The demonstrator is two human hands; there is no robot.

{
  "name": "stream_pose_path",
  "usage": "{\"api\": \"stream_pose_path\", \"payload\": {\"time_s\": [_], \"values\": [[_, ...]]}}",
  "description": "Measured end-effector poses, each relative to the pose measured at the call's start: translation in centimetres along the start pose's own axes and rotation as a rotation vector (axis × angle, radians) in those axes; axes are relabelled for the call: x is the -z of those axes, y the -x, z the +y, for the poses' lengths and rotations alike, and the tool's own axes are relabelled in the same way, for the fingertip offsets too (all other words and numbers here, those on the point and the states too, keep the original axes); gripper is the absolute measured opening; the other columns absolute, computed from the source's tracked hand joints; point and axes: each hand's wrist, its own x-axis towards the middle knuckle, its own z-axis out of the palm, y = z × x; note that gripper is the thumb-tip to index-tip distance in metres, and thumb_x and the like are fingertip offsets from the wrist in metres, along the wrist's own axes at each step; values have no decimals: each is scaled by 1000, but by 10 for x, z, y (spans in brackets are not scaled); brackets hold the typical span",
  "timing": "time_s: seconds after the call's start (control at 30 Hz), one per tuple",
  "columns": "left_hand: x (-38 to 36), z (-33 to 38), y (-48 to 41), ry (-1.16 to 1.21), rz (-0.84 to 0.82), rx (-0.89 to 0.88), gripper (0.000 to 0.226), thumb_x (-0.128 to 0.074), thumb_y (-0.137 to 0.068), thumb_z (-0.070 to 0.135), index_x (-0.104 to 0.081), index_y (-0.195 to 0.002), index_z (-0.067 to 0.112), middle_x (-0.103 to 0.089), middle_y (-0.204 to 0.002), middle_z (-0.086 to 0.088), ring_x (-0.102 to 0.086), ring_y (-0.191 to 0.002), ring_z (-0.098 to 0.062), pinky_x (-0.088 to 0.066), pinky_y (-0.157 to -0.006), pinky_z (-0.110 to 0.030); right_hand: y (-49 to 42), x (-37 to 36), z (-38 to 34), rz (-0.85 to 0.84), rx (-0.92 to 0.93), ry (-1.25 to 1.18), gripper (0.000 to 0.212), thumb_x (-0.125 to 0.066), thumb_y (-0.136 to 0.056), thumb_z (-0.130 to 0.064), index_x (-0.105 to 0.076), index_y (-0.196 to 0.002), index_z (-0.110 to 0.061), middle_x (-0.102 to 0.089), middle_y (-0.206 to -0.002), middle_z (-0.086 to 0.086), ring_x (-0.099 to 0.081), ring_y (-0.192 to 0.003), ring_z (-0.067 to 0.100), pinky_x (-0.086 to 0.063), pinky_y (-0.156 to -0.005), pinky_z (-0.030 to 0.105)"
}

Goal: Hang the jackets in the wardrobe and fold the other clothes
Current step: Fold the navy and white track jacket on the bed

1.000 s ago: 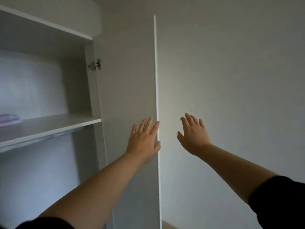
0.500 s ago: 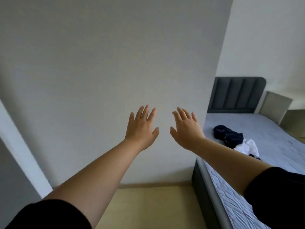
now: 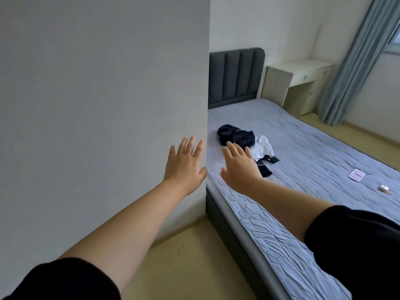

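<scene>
Head view: one wide-angle picture, looking forward and down.
Writing: marks on the pink flat item are too small to be read.
Surface: a bed with a quilted pale blue-grey mattress is seen at the right, running from the near right to a dark padded headboard at the far end.
Room: a plain white wall fills the left half. A yellowish floor lies below. A pale bench is set far right, beside a blue-grey curtain.
Clothes: a crumpled dark garment lies on the far left part of the mattress, with a white garment touching its right side and a black piece just nearer.
Long axis: the heap runs from far left to near right.
Left hand: raised before the wall's edge, fingers spread, nothing held.
Right hand: raised before the heap, fingers spread, nothing held.
Other: a small white object lies near the pink item.
</scene>
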Motion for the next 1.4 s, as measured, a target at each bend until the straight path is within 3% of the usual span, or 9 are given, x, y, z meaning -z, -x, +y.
{"api": "stream_pose_path", "payload": {"time_s": [0.23, 0.47, 0.8, 0.9, 1.1, 1.23, 1.4], "values": [[-63, 17, -119, 108, -128, -170, 72, -37, -95, 44, 0, -151, 19, -2, -158, -8, -3, -145, -27, -14, -114, -47, -66, -45, 73, -79, -262, -79, 63, -47, -93, -28, -19, -146, -10, -13, -156, 8, -10, -144, 23, -7, -118, 43], [-130, 74, -214, 201, -221, -270, 71, -38, -94, 40, -1, -151, 18, -2, -158, -8, -4, -145, -25, -16, -114, -45, -115, -95, 159, -73, -407, -121, 58, -49, -90, -23, -26, -142, -9, -18, -154, 9, -18, -141, 25, -11, -115, 43], [-237, 157, -349, 352, -395, -259, 70, -43, -94, 34, -7, -151, 15, -7, -158, -10, -13, -143, -25, -21, -113, -41, -190, -199, 285, -142, -627, -280, 53, -48, -89, -20, -33, -138, -9, -31, -147, 8, -33, -131, 28, -20, -110, 38], [-274, 179, -387, 396, -463, -249, 70, -45, -94, 30, -7, -151, 15, -7, -157, -11, -16, -142, -26, -22, -112, -40, -214, -234, 315, -186, -669, -313, 53, -47, -89, -19, -31, -139, -8, -29, -148, 8, -29, -134, 27, -17, -113, 39], [-378, 223, -467, 441, -577, -264, 68, -45, -92, 21, -9, -151, 16, -7, -158, -8, -19, -141, -26, -24, -111, -38, -259, -324, 378, -230, -725, -320, 60, -47, -90, -21, -25, -145, -10, -26, -150, 7, -25, -137, 25, -16, -112, 38], [-465, 253, -497, 539, -721, -194, 68, -47, -92, 16, -12, -150, 16, -8, -157, -8, -20, -141, -26, -26, -112, -39, -285, -396, 411, -240, -830, -357, 55, -48, -88, -19, -31, -140, -9, -30, -146, 9, -30, -133, 27, -20, -108, 35], [-579, 286, -520, 435, -883, -244, 71, -47, -92, 18, -7, -151, 24, 0, -158, -4, -14, -142, -28, -26, -109, -39, -292, -499, 440, -343, -894, -372, 54, -49, -89, -23, -32, -138, -8, -34, -143, 8, -36, -128, 28, -26, -105, 37]]}}
